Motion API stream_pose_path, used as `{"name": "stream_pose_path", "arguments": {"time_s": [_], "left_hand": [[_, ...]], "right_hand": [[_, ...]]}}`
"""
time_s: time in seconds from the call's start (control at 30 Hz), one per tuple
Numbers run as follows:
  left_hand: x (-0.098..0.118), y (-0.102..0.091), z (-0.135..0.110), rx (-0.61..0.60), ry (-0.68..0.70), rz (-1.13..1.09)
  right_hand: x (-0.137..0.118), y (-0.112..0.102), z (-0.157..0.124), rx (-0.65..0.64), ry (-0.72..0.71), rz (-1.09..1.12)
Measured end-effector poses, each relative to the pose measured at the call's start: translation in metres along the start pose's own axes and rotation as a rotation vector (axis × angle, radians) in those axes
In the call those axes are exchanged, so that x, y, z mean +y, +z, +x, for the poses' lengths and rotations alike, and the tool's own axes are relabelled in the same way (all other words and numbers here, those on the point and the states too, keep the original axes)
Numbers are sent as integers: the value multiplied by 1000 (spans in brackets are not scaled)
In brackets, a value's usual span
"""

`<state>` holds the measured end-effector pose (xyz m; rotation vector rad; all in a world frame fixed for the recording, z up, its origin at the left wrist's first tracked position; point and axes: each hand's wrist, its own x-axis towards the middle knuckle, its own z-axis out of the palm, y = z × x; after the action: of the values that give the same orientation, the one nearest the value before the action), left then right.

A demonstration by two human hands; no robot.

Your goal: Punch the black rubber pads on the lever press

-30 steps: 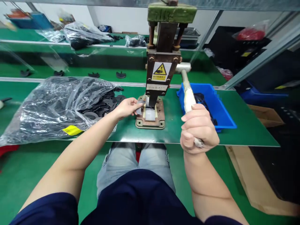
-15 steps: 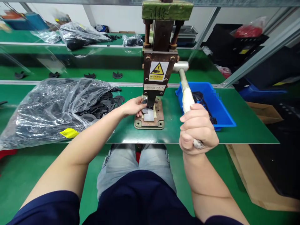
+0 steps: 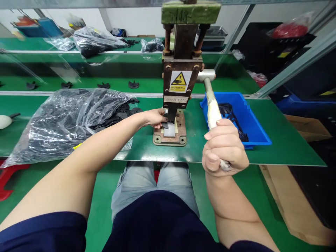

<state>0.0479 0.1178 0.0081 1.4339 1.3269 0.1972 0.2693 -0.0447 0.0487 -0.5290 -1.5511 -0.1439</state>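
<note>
A hand press [image 3: 176, 84] stands in front of me, its base [image 3: 157, 139] on the green table and a warning label on its front. My right hand [image 3: 226, 147] is wrapped around the press's lever [image 3: 213, 110], whose grip is covered in a pale wrap. At the press's lower end, my left hand [image 3: 156, 118] pinches a curved black plastic piece [image 3: 165, 125] beside the ram. Part of that piece is hidden by the fingers and the ram. Under it lies a shiny metal plate [image 3: 169, 130] on the base.
An open clear bag [image 3: 60, 122] full of curved black pieces [image 3: 118, 113] lies to the left. On the right, a blue bin [image 3: 258, 140] holds black parts [image 3: 228, 113]. Several curved pieces [image 3: 133, 84] sit in a row on the strip behind.
The view has shifted slightly to the left. A whitish rounded object with a dark end has come into view at the far left. Both hands keep their grips.
</note>
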Motion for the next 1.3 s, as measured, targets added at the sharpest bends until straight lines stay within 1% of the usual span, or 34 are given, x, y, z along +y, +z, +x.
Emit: {"name": "stream_pose_path", "arguments": {"time_s": [0.13, 0.2, 0.27, 0.3, 0.33, 0.37, 0.4, 0.47, 0.5, 0.53, 0.6, 0.67, 0.77, 0.87, 0.97, 1.13, 1.3], "left_hand": [[6, 3, -8, 10, 28, -32], [6, -1, -13, -37, 76, -93], [0, -16, -16, -85, 177, -166], [-5, -28, -17, -75, 236, -191], [-13, -42, -18, -28, 291, -191], [-22, -58, -18, 57, 331, -153], [-32, -73, -18, 169, 346, -65], [-54, -102, -18, 392, 305, 236], [-65, -114, -18, 457, 269, 406], [-74, -123, -17, 492, 236, 558], [-87, -132, -13, 491, 200, 790], [-93, -134, -5, 478, 197, 942], [-90, -130, 12, 427, 155, 1087], [-82, -129, 30, 323, 57, 1106], [-74, -129, 39, 295, 23, 1117], [-61, -125, 36, 274, 43, 1144], [-56, -119, 25, 368, 100, 1209]], "right_hand": [[0, 0, 3, -7, -19, 8], [0, -1, 4, -22, -24, 6], [1, -1, 4, -28, -40, 9], [2, -1, 4, -28, -48, 15], [3, 0, 4, -20, -51, 24], [4, 1, 3, -8, -49, 33], [5, 2, 3, 6, -47, 41], [6, 4, 2, 41, -52, 52], [6, 4, 2, 49, -56, 54], [7, 4, 2, 49, -53, 55], [6, 3, 2, 31, -47, 57], [5, 1, 2, 6, -40, 57], [4, -1, 3, -15, -31, 51], [2, -2, 3, -12, -24, 32], [1, -1, 3, -8, -13, 8], [1, 0, 3, 8, -9, -10], [6, 1, 3, 4, -30, 26]]}}
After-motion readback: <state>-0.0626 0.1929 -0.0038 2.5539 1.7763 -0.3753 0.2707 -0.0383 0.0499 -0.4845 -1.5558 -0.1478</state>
